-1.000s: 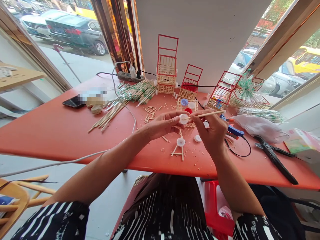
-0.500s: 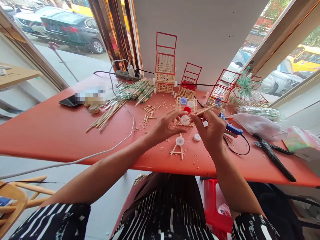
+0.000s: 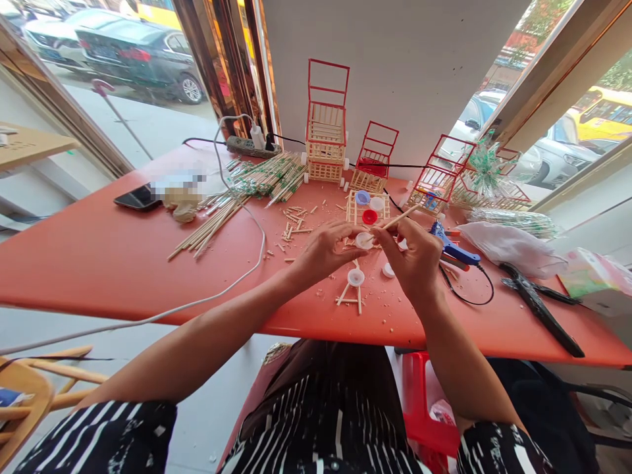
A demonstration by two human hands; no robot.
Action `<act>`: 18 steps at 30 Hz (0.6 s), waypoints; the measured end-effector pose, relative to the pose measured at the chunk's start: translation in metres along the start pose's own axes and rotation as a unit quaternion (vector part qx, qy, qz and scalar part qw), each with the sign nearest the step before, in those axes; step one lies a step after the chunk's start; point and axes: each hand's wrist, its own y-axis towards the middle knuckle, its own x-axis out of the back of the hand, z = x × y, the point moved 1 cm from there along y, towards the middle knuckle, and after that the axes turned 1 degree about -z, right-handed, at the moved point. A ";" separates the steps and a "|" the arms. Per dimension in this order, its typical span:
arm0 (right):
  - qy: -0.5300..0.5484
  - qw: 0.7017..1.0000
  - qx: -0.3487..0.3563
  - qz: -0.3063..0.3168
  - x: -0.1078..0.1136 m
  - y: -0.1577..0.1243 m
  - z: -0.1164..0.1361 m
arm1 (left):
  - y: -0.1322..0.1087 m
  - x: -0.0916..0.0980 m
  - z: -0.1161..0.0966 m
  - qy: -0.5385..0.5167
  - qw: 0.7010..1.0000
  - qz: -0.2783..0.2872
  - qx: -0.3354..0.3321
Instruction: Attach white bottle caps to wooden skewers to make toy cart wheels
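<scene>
My left hand (image 3: 332, 249) is closed on the edge of a white bottle cap (image 3: 364, 241), fingers above and thumb below. In my right hand (image 3: 411, 249) a thin wooden stick (image 3: 402, 216) is pinched, its lower end at the inside of that cap. Below the hands, a small stick frame (image 3: 349, 301) with a white cap (image 3: 355, 277) on it rests on the table. Another white cap (image 3: 388, 270) lies beside my right wrist. Behind the hands, a stick grid (image 3: 351, 204) carries a blue cap (image 3: 362, 197), a white one and a red cap (image 3: 370, 216).
Small stick carts (image 3: 326, 141) with red handles line the wall. Bundled sticks (image 3: 266, 178) and cut pieces (image 3: 295, 220) lie left. At right are a blue glue gun (image 3: 459, 252), its cord and a black cutter (image 3: 543, 309). A white cable (image 3: 217, 296) crosses the orange table (image 3: 74, 263).
The cap and the stick's end have dropped slightly, and both hands have shifted a little with them. The view has tilted slightly. Both grips look unchanged.
</scene>
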 end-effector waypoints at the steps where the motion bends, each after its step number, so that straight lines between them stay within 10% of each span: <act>1: 0.001 1.000 0.000 0.000 0.000 0.000 0.000 | 0.000 0.000 0.000 -0.013 1.000 0.002 0.001; 18: -0.022 0.999 -0.021 0.024 -0.001 -0.001 -0.004 | 0.003 -0.005 0.007 -0.025 0.999 0.038 -0.010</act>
